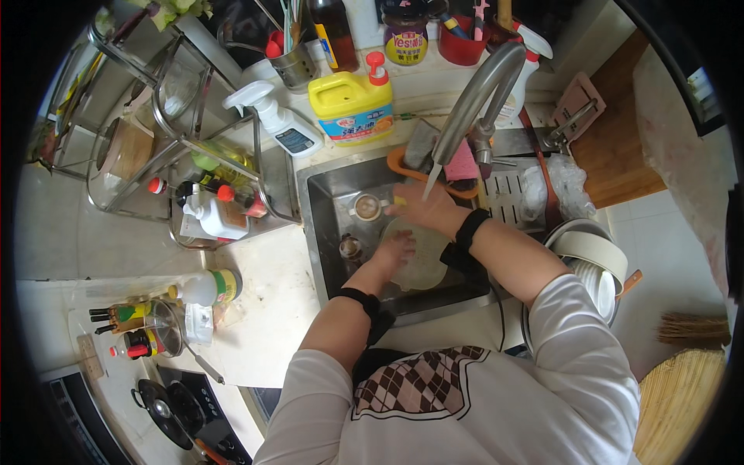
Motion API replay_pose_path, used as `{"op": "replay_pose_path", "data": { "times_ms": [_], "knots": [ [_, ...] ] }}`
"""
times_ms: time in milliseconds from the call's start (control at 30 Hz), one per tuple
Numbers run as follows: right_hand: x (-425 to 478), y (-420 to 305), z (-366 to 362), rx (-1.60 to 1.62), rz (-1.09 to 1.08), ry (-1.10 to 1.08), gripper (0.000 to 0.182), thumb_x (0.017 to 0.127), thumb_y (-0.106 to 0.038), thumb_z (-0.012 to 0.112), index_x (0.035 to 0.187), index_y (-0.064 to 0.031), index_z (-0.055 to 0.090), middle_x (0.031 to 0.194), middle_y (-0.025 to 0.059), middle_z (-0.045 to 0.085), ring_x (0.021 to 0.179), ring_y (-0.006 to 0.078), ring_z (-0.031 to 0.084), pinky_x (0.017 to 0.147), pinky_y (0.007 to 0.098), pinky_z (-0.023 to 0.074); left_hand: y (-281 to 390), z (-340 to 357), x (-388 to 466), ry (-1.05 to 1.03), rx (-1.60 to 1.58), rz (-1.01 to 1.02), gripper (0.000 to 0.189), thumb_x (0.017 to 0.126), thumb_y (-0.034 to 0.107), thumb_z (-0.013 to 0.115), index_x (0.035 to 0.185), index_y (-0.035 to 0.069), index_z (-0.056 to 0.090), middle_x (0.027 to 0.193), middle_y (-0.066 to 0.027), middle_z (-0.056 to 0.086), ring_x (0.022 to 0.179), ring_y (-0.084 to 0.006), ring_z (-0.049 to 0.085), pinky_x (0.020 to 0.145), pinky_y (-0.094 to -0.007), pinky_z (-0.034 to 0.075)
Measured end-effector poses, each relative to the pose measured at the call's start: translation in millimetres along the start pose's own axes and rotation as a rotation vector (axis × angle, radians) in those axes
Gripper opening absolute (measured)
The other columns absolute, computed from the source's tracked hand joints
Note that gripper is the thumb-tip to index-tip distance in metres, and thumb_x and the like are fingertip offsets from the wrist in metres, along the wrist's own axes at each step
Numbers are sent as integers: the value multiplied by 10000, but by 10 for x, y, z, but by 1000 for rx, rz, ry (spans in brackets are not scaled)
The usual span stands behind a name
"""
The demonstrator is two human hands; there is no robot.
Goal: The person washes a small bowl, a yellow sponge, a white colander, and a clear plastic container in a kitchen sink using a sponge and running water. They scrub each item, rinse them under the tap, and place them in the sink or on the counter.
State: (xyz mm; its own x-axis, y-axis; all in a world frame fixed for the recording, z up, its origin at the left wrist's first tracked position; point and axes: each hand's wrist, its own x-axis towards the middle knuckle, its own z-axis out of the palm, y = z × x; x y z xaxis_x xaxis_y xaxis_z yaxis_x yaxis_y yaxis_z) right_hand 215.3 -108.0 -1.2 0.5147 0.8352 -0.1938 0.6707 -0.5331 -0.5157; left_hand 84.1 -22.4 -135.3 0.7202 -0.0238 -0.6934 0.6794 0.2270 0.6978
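Note:
My right hand (427, 204) is under the water running from the curved metal faucet (479, 104), over a stainless steel sink (328, 180). A small yellow thing (400, 200) shows at its fingertips; I cannot tell whether it is gripped. My left hand (395, 254), blurred, is lower in the sink with its fingers apart and nothing visible in them. Beneath both hands lies a pale translucent plastic piece (427, 264), perhaps a lid. A white cup (367, 207) stands left of my right hand. Nearer the left wall sits a small round brownish item (350, 247).
An orange-rimmed holder (401, 163) with a pink sponge (460, 161) hangs at the sink's back right. Behind stand a yellow detergent jug (351, 107) and a white spray bottle (279, 125). A metal rack (174, 133) rises at left; stacked bowls (590, 250) sit at right.

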Motion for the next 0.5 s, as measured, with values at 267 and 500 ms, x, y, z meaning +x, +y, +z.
{"op": "replay_pose_path", "data": {
  "times_ms": [267,500],
  "knots": [
    [31,-265,-202,177,140,122,362,855,-393,482,906,-41,549,847,166,615,824,347,592,679,415,467,870,336,-481,74,-799,276,375,932,321,325,1190,68,427,1148,-94,511,1017,-252,521,914,-428,375],
    [88,-8,-209,726,190,452,448,913,-398,371,976,16,529,962,237,576,916,422,526,790,431,416,1491,574,-483,-10,-841,388,449,940,406,343,1218,62,417,1193,-91,489,1069,-243,492,904,-401,402]
  ]
}}
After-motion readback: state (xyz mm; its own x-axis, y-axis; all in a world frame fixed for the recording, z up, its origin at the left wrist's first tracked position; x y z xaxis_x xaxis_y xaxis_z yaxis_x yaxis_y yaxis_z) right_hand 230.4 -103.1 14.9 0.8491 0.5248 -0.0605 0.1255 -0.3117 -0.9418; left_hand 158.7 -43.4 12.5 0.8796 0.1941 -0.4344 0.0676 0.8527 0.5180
